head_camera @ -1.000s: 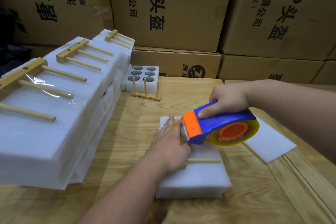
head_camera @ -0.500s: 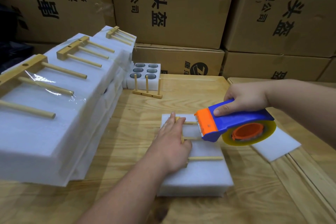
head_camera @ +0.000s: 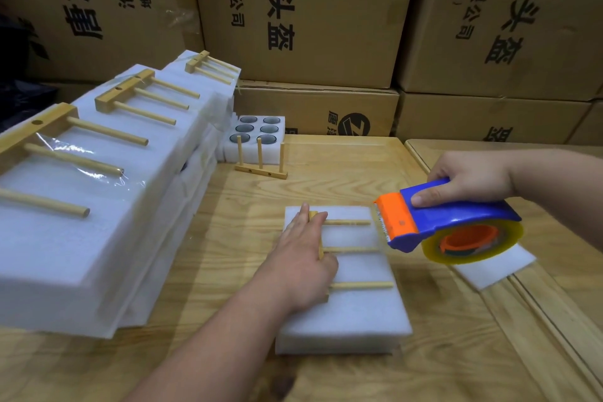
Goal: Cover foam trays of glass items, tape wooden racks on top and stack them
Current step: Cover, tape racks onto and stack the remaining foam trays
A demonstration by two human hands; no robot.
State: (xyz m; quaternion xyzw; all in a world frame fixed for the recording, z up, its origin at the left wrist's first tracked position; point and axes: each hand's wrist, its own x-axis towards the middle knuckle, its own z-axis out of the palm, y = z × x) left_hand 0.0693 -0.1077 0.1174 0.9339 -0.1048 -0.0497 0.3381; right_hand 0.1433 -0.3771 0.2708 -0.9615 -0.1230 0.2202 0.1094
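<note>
Pressing flat on the wooden rack (head_camera: 350,250), the left hand (head_camera: 305,258) lies open; the right hand (head_camera: 470,181) grips the tape dispenser (head_camera: 447,222) just past the foam tray's (head_camera: 355,316) right edge.

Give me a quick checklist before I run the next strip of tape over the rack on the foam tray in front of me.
1. Wooden rack lying flat on the covered foam tray: ok, all three dowels rest on the foam.
2. Left hand pressing the rack's base bar: ok, fingers flat along it.
3. Tape dispenser gripped by the right hand: ok, thumb on top of the blue handle.
4. Dispenser touching the tray: not ok, its orange blade end hangs off the tray's right edge.
5. Free tape end ready at the blade: cannot tell.
6. Tape already holding this rack down: cannot tell, clear film would barely show.
</note>
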